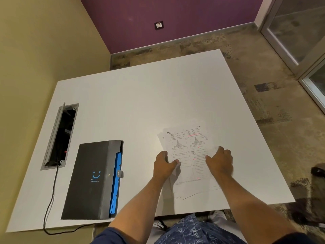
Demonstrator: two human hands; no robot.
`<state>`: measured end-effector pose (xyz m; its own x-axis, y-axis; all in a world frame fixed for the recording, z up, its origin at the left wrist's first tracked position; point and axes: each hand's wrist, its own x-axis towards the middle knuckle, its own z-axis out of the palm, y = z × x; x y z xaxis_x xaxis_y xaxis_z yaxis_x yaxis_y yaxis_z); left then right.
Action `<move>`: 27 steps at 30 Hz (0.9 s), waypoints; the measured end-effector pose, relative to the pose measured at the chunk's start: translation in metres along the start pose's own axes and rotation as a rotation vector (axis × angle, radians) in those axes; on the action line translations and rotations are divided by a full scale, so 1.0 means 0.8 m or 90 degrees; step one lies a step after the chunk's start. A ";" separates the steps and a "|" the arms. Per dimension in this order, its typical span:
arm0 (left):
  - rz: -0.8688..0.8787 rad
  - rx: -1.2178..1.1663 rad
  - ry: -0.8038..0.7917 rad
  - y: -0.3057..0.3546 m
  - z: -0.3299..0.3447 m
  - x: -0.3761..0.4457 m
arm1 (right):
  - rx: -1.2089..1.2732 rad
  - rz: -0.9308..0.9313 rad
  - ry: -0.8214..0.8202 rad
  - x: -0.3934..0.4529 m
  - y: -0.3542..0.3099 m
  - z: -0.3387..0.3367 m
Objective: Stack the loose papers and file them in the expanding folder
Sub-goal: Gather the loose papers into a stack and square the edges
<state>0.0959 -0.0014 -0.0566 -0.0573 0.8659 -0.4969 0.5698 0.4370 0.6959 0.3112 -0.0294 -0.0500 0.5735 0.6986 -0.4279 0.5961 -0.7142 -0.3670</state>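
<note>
A loose pile of printed papers [189,148] lies on the white table [123,103], right of centre, with sheet edges fanned out at the near and left sides. My left hand [164,164] grips the pile's left edge, thumb on top. My right hand [220,162] presses on the pile's right side with fingers curled over the edge. The black expanding folder [91,180] lies flat and closed at the near left, its blue dividers showing along the right side and a clasp at the middle.
An open grey cable box [59,136] is sunk into the table at the left, and a black cable [51,199] runs from it over the near edge. Yellow wall at the left, purple wall behind, carpet and a glass door at the right.
</note>
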 end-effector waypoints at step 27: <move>-0.045 -0.005 0.021 0.035 0.006 0.015 | -0.007 0.009 0.075 0.021 -0.024 0.027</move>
<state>0.1151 0.0197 -0.0456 -0.1245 0.8401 -0.5279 0.5574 0.4994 0.6633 0.2970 -0.0047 -0.0677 0.6435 0.6892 -0.3330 0.5929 -0.7240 -0.3525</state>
